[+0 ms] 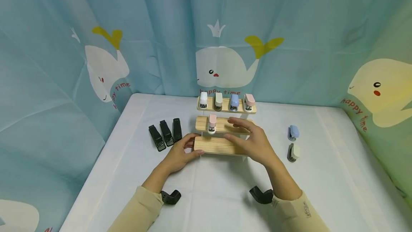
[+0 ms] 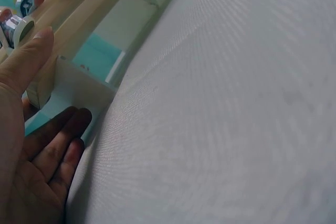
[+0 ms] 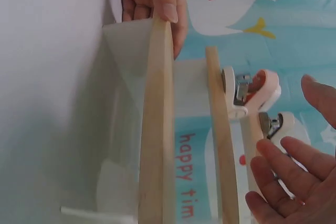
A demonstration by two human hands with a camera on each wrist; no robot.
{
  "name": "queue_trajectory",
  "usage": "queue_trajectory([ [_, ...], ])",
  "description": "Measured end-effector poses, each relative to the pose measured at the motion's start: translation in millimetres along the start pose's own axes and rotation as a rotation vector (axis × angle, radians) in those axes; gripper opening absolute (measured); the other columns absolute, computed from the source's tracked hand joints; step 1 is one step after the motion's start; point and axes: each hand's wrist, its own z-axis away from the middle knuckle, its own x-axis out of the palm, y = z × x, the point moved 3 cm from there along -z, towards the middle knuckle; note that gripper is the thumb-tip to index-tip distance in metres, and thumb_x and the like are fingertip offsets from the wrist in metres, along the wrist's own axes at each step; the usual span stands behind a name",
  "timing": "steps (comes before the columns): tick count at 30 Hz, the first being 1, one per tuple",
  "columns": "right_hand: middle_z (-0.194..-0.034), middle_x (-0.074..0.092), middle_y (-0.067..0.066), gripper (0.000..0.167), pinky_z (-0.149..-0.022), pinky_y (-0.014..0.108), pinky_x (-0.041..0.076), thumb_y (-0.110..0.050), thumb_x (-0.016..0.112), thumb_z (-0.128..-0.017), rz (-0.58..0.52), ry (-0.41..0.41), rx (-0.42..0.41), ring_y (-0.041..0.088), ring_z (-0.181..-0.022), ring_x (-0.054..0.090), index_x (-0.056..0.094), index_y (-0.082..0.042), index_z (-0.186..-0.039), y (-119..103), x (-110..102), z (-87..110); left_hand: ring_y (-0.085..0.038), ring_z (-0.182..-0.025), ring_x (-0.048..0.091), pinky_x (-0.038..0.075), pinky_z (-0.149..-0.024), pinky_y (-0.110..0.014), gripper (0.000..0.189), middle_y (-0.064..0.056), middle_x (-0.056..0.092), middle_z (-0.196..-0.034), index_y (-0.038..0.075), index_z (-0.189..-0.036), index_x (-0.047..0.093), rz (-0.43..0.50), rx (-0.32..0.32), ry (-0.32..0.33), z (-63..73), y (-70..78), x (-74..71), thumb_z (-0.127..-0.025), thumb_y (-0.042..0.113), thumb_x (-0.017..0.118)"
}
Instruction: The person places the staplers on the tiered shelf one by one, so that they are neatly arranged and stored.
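Observation:
A three-tier wooden display rack (image 1: 215, 145) with white side supports stands mid-table. At its left end, my left hand (image 1: 181, 155) grips the lowest board, thumb on the board's end (image 3: 164, 30) and the other fingers beside the support. My right hand (image 1: 257, 142) hovers over the right part of the rack, fingers spread and nothing between them. A pink mini stapler (image 1: 212, 122) stands on the middle board, left of the right hand. Along the top board stand a white stapler (image 1: 203, 99), a pale green one (image 1: 218, 101), a blue one (image 1: 234, 102) and another pink one (image 1: 249, 102).
Left of the rack lie three black staplers (image 1: 166, 133) side by side. To the right, a blue mini stapler (image 1: 293, 132) and a pale green mini stapler (image 1: 293, 152) rest on the white tablecloth (image 1: 325, 174). A whale-print curtain (image 1: 173, 46) hangs behind the table.

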Motion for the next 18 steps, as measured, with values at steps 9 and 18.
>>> queue_trajectory([
  [9, -0.140, 0.065, 0.002, 0.058, -0.105, 0.052, 0.044, -0.028, 0.083, -0.091, 0.070, 0.045, -0.046, 0.026, -0.128, 0.061, 0.061, -0.018, -0.144, 11.3, -20.3, 14.3, -0.022, -0.130, 0.063, 0.048, -0.113, -0.049, 0.064, 0.004, 0.069, -0.134, 0.037, -0.145, 0.052, 0.008, -0.002, -0.003, -0.1, -1.2, -0.4, -0.088, 0.051, 0.080],
  [18, -0.137, 0.064, 0.005, 0.055, -0.106, 0.021, 0.041, -0.018, 0.081, -0.092, 0.153, 0.114, -0.073, 0.025, -0.123, 0.059, 0.061, -0.017, -0.143, 34.9, -48.8, 32.4, -0.020, -0.130, 0.063, 0.049, -0.112, -0.047, 0.063, 0.005, 0.068, -0.135, 0.039, -0.145, 0.051, 0.003, -0.001, -0.011, -0.7, -2.1, 0.8, -0.090, 0.049, 0.079],
])
